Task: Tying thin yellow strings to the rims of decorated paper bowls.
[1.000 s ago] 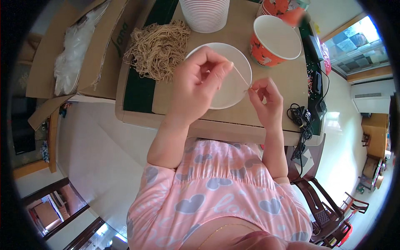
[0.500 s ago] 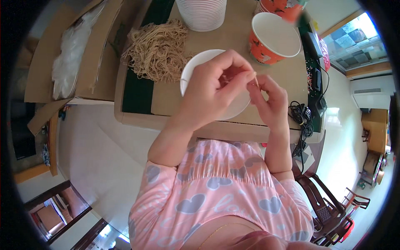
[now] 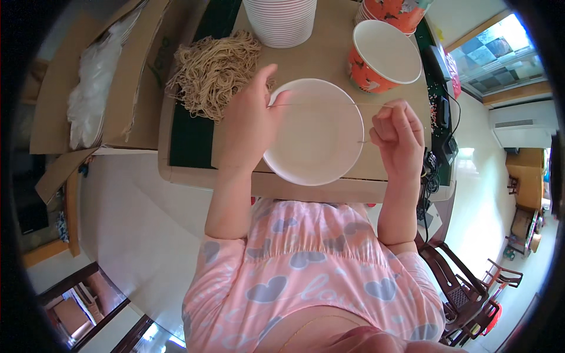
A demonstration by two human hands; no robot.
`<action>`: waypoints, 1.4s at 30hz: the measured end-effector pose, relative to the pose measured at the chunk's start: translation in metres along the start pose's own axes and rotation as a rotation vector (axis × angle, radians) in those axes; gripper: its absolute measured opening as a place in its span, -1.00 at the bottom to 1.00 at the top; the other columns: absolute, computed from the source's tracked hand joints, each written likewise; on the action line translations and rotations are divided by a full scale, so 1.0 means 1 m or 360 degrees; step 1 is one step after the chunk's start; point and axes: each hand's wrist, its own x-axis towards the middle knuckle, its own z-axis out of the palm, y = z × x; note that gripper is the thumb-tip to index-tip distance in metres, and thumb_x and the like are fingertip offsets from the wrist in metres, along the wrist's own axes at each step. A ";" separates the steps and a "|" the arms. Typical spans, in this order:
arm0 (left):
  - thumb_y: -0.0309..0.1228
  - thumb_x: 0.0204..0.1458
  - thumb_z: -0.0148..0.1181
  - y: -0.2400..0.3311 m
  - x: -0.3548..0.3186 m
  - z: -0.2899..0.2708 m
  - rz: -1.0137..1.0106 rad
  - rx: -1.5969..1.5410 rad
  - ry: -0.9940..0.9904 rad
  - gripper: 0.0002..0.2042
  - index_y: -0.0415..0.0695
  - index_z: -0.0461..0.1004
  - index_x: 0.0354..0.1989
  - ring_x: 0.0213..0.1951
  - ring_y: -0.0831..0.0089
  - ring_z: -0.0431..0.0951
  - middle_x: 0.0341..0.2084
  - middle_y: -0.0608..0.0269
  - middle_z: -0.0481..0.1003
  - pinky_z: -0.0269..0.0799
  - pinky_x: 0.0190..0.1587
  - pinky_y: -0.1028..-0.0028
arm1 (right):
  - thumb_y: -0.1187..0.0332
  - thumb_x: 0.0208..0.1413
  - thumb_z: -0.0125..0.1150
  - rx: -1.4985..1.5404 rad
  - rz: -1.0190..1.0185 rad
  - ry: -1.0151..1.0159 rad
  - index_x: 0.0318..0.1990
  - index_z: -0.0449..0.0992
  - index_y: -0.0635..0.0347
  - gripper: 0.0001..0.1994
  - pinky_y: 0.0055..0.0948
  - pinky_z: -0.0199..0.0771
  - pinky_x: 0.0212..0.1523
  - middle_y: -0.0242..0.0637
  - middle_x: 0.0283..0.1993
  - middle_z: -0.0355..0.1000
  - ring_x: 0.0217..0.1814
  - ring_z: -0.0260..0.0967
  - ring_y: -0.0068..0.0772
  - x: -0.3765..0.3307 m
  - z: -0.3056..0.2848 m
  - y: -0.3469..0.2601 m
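Closest to me, my right hand (image 3: 397,138) is curled into a fist around one end of a thin noodle strand (image 3: 318,105), and my left hand (image 3: 250,117) pinches the other end. The strand is stretched tight above the empty white bowl (image 3: 315,147). I think a gentle, even pull is best here — a hard tug may snap it. Farther away lie the noodle pile (image 3: 215,70), the orange paper cup (image 3: 382,56) and the stack of white bowls (image 3: 279,20).

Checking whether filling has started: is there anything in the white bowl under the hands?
No, the white bowl shows only a bare white inside; the noodles lie heaped on the table beside it.
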 end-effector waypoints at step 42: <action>-0.51 0.09 0.13 -0.089 -0.039 0.048 -0.0478 -0.1479 -0.0282 -0.91 -0.18 0.50 -0.25 -0.43 0.70 0.44 -0.51 0.43 0.48 0.35 -0.37 0.64 | 0.40 0.08 0.15 -0.1546 0.0793 -0.0542 0.01 0.45 0.21 -0.69 -0.47 0.39 -0.12 -0.31 -0.18 0.45 -0.14 0.36 -0.54 0.042 -0.032 0.022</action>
